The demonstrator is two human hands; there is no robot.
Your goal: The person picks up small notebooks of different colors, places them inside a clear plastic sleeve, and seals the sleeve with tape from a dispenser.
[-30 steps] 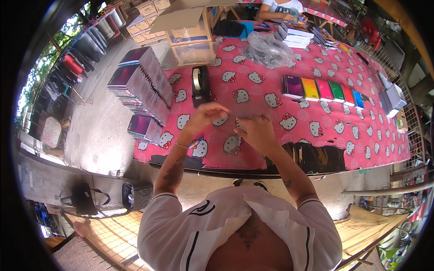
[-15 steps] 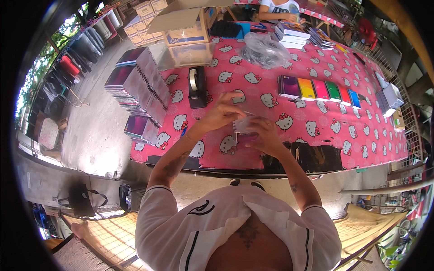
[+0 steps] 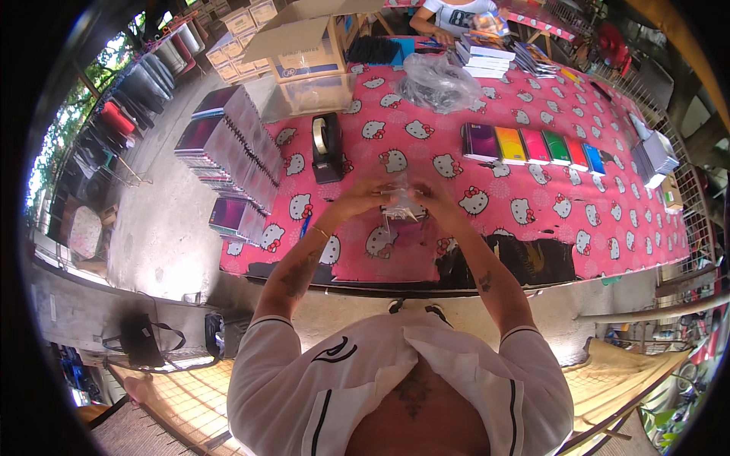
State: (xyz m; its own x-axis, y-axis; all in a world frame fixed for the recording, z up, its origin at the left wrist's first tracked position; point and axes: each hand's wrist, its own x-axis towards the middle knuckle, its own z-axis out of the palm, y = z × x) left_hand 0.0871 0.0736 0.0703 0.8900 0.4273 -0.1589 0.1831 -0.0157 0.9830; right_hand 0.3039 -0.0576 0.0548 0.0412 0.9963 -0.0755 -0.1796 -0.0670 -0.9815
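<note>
In front of me, close to the table's near side, a clear plastic bag (image 3: pixel 397 201) wraps a small pack whose contents are mostly hidden by glare and my fingers. My left hand (image 3: pixel 368 196) pinches the bag from the left, at its far end. From the other side my right hand (image 3: pixel 436 202) has its fingers closed on the plastic too. Loose film hangs at the near end of the pack, above the pink tablecloth (image 3: pixel 357 262). A black tape dispenser (image 3: pixel 328 148) stands just beyond my left hand.
Tall stacks of spiral notebooks (image 3: pixel 228 148) stand at the left edge. A row of coloured notebooks (image 3: pixel 511 146) lies to the right. Farther off are crumpled plastic (image 3: pixel 433 82), a cardboard box (image 3: pixel 300 49), book piles (image 3: pixel 484 57) and another person (image 3: pixel 449 17).
My left hand has come down from its raised position onto the bag's far end. My right hand has shifted to the bag's far right side. The other person's arms have moved.
</note>
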